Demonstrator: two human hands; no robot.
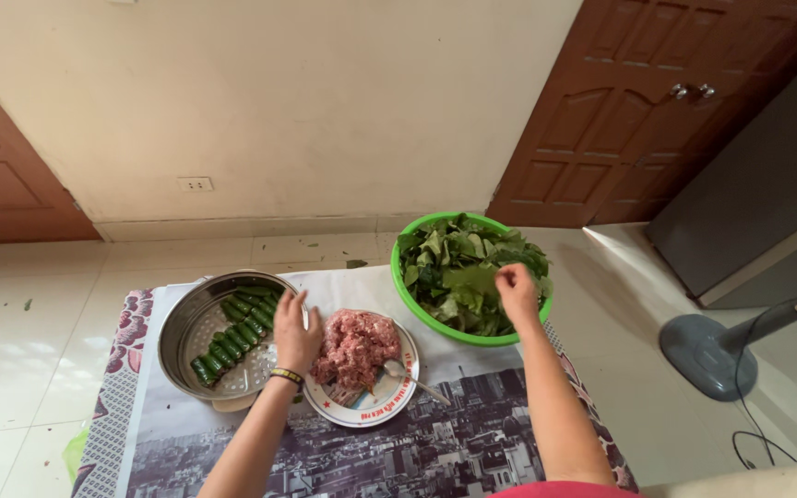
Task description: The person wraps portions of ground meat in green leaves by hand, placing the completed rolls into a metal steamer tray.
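My left hand (295, 337) rests at the right rim of a round metal steamer tray (173, 328), between it and a white plate (389, 403) of pink minced meat (355, 347). Its fingers are apart and hold nothing. In the steamer tray lie several dark green leaf rolls (235, 332) in a row. A metal spoon (406, 376) lies on the plate. My right hand (517, 291) reaches into a green bowl (417, 309) full of loose green leaves (466, 269), fingers curled down onto them; whether it grips a leaf I cannot tell.
Everything stands on a printed mat (435, 443) spread on a pale tiled floor. A fan base (707, 355) with its cable stands at the right. Brown wooden doors (638, 111) and a cream wall with a socket (195, 183) are behind.
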